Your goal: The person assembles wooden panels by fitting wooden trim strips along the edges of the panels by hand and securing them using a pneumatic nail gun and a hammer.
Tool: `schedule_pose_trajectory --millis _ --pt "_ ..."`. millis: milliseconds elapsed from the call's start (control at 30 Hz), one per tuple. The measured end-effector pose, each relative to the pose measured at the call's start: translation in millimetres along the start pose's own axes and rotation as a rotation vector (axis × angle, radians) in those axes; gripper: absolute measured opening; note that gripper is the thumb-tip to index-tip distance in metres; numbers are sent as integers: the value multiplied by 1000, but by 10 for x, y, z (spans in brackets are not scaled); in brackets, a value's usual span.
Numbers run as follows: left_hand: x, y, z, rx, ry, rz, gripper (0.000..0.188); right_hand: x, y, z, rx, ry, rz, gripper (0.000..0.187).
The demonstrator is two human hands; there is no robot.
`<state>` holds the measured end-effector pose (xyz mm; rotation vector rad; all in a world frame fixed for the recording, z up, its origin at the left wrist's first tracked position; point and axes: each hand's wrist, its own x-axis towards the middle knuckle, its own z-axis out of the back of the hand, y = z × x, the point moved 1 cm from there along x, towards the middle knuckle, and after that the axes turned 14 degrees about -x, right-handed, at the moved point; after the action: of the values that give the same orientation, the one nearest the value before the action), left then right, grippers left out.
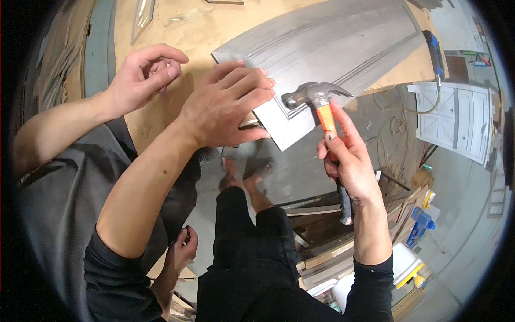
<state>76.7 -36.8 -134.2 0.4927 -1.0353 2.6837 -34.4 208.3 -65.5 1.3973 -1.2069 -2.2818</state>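
A grey panelled cabinet door [322, 51] lies on the wooden worktable, its near corner jutting past the table edge. My left hand [228, 99] grips the near end of the door, fingers over the top face and thumb lower down at the edge. In my right hand [348, 161] is a claw hammer [324, 115] with an orange and black handle, held partway along. The hammer's head is over the door's corner moulding; whether it touches cannot be told. What lies under my left palm is mostly hidden.
At my left a person in dark grey clothing has one curled hand [147, 75] over the worktable [182, 32] and another hand lower down. A blue and black air tool [433, 51] with a hose sits at the table's right edge. White cabinet doors [456, 118] and wood offcuts stand at right.
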Motion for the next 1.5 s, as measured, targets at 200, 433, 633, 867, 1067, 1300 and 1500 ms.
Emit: schedule_pose_trajectory --millis 200,433,633,867,1067,1300,1500 --pt "59 -12 20 -43 72 11 70 -159 -228 -189 283 -389 81 59" --pt "251 -15 158 -9 246 -46 72 -404 -809 -1214 695 -608 108 30" --pt "705 -13 138 67 678 -387 71 -385 -889 -1903 971 -629 144 35" --pt "684 85 17 74 588 -499 65 -228 -896 -2161 1050 -712 235 40" --pt "672 130 40 63 558 -516 58 -196 -776 -2043 867 -625 205 35" --pt "683 127 44 82 543 -511 63 -177 -778 -2080 925 -650 244 34" --pt "664 112 29 77 534 -499 70 -182 -850 -2190 1156 -735 173 34"
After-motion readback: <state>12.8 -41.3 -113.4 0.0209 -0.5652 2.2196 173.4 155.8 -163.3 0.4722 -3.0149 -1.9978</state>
